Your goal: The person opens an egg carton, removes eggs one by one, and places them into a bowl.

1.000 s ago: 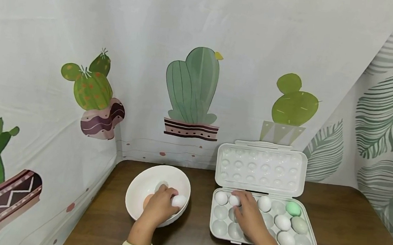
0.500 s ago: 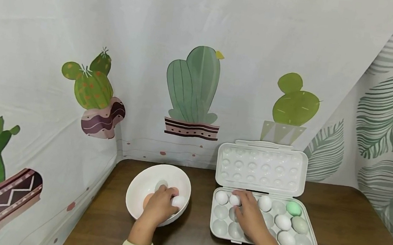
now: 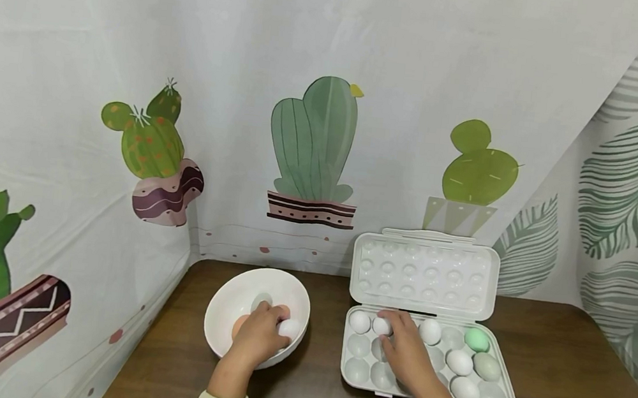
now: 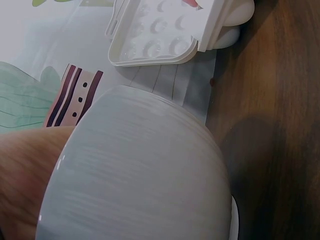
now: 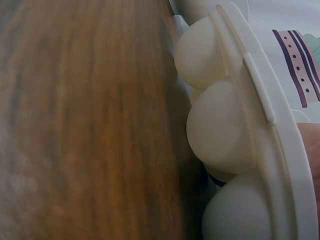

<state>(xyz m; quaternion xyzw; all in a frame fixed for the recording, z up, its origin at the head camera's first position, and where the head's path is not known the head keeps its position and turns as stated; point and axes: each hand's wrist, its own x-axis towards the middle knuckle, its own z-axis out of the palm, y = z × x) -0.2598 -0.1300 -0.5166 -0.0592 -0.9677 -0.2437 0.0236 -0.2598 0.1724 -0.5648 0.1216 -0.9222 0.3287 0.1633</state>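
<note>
In the head view my left hand (image 3: 260, 334) reaches into a white bowl (image 3: 222, 305) and grips a white egg (image 3: 289, 329) between thumb and fingers. Around it in the bowl lie a pale greenish egg (image 3: 261, 300) and brownish eggs (image 3: 239, 324), partly covered by the hand. To the right, my right hand (image 3: 405, 351) pinches a second white egg (image 3: 381, 326) in the back row of an egg tray (image 3: 353, 385). The left wrist view is mostly filled by the bowl's outer wall (image 4: 145, 165). Seen from the right wrist, the tray's rounded cups (image 5: 220, 127) hide the fingers.
The tray's hinged lid (image 3: 424, 276) stands up against the cactus-print cloth (image 3: 409, 105). Several eggs sit in its cups, including a mint-green egg (image 3: 476, 339) and a grey-green egg (image 3: 487, 366). Bowl and tray rest on a brown wooden table (image 3: 561, 376).
</note>
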